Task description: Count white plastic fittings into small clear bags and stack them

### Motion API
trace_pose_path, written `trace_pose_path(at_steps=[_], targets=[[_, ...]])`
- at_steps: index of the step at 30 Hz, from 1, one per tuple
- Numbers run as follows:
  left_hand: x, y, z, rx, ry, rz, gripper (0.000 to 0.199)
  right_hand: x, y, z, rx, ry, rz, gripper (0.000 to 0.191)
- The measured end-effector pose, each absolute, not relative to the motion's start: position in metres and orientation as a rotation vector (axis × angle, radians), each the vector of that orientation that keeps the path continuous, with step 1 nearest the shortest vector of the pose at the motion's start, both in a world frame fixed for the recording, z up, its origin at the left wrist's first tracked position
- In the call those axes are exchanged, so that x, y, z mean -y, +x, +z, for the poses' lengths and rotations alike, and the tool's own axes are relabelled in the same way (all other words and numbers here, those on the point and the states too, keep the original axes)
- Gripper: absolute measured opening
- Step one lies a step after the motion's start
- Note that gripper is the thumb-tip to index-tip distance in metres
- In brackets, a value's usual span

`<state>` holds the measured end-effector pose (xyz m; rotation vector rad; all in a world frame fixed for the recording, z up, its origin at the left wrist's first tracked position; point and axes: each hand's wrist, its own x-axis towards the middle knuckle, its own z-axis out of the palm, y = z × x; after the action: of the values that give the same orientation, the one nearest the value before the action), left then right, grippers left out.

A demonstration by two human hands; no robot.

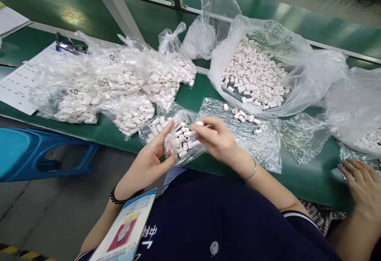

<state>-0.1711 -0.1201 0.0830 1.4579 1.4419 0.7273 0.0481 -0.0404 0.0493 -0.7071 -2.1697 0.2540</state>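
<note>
My left hand (156,154) is wrapped round the side of a small clear bag (186,158) that holds many short white tube pieces (183,137). Over the right side of that bag, my right hand (212,134) pinches a white piece (200,123) between thumb and fingers. To the right, several loose white pieces (242,116) lie on a crinkled silvery sheet (253,144). Behind the sheet a large open plastic bag (218,64) contains a heap of the same pieces (256,70).
Filled clear bags (119,78) cover the left of the green table (315,181), beside a printed paper (18,86). At the right edge rests another person's hand (361,181), near more bags (357,102). A blue stool (44,154) stands at the left.
</note>
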Motion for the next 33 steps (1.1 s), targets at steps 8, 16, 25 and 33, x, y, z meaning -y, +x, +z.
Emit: trace_pose_path(at_steps=[8, 16, 25, 33], targets=[[0.122, -0.172, 0.087, -1.448, 1.448, 0.729, 0.075, -0.017, 0.091, 0.019, 2.313, -1.445, 0.103, 0.018], [0.12, -0.172, 0.086, -1.428, 1.48, 0.728, 0.074, -0.049, 0.092, -0.01, 2.386, -1.599, 0.149, 0.019], [0.113, -0.17, 0.086, -1.469, 1.49, 0.668, 0.075, 0.018, 0.054, 0.049, 2.261, -0.8, 0.297, 0.034], [0.117, -0.177, 0.085, -1.506, 1.526, 0.674, 0.074, 0.036, 0.103, 0.047, 2.317, -1.171, 0.284, 0.028]])
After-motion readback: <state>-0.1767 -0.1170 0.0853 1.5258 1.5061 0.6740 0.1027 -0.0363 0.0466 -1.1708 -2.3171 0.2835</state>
